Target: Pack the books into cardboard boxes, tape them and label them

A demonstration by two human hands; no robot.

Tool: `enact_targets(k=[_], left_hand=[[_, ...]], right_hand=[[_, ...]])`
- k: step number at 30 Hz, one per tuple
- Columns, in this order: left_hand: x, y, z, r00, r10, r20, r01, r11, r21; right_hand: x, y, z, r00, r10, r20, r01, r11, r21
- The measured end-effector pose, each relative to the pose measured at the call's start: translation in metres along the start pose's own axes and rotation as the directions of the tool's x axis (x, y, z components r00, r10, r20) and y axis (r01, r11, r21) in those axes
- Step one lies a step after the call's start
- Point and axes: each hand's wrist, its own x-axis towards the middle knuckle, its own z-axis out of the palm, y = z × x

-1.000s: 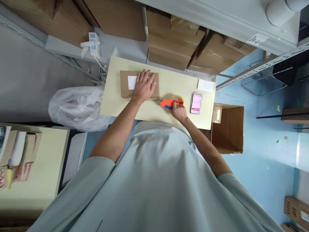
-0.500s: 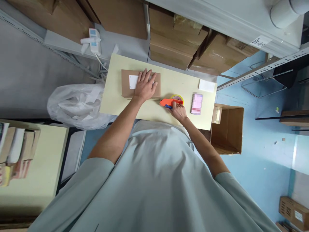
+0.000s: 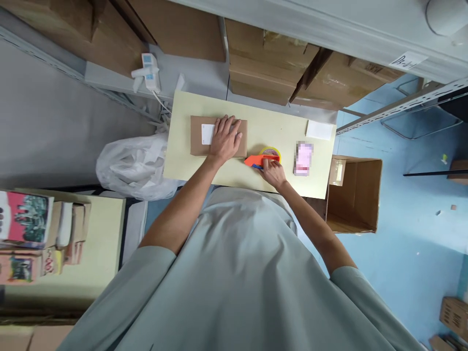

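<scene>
A brown cardboard box (image 3: 196,136) with a white label (image 3: 207,134) lies on the pale yellow table (image 3: 226,175). My left hand (image 3: 224,140) rests flat on the box's right half, fingers stretched out, covering part of the label. To the right of the box, my right hand (image 3: 273,172) is closed around an orange tape dispenser (image 3: 254,160) with a blue part under it. The dispenser's roll of yellow-edged tape (image 3: 271,150) shows beyond the fingers. The dispenser lies low at the table surface, its tip close to the box's front right corner.
Right of my right hand lie a phone (image 3: 303,158) and a white pad (image 3: 319,130). An open carton (image 3: 360,195) stands past the table's right end. A shelf with large cartons (image 3: 261,63) runs behind. A white plastic bag (image 3: 133,165) hangs at left, near stacked books (image 3: 31,219).
The whole view has shifted, so the table and box appear slightly lower and further right. My left hand stays on the box and my right hand keeps hold of the tape dispenser.
</scene>
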Motion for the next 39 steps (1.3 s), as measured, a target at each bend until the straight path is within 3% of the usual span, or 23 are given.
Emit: enact_targets(k=[11, 22, 27, 32, 35, 39], left_hand=[[-0.029, 0.032, 0.001, 0.994, -0.042, 0.103, 0.038, 0.999, 0.035], [-0.028, 0.026, 0.003, 0.987, -0.096, 0.129, 0.091, 0.995, 0.046], [-0.027, 0.027, 0.002, 0.98, -0.137, 0.145, 0.128, 0.989, 0.07], [-0.028, 0.024, 0.002, 0.978, -0.131, 0.164, 0.125, 0.991, 0.049], [-0.029, 0.022, 0.003, 0.978, -0.13, 0.164, 0.125, 0.991, 0.043], [-0.028, 0.02, 0.004, 0.981, -0.12, 0.151, 0.116, 0.992, 0.041]], right_hand=[[-0.019, -0.047, -0.01, 0.944, -0.295, 0.147, 0.269, 0.948, 0.171], [-0.007, -0.04, -0.028, 0.932, -0.324, 0.161, 0.284, 0.931, 0.228], [0.006, -0.017, -0.035, 0.937, -0.296, 0.184, 0.24, 0.931, 0.274], [0.044, 0.045, -0.046, 0.973, -0.009, 0.23, -0.033, 0.983, 0.179], [0.07, 0.072, -0.052, 0.978, -0.08, 0.194, 0.053, 0.989, 0.138], [0.088, 0.077, -0.053, 0.976, -0.172, 0.134, 0.158, 0.981, 0.113]])
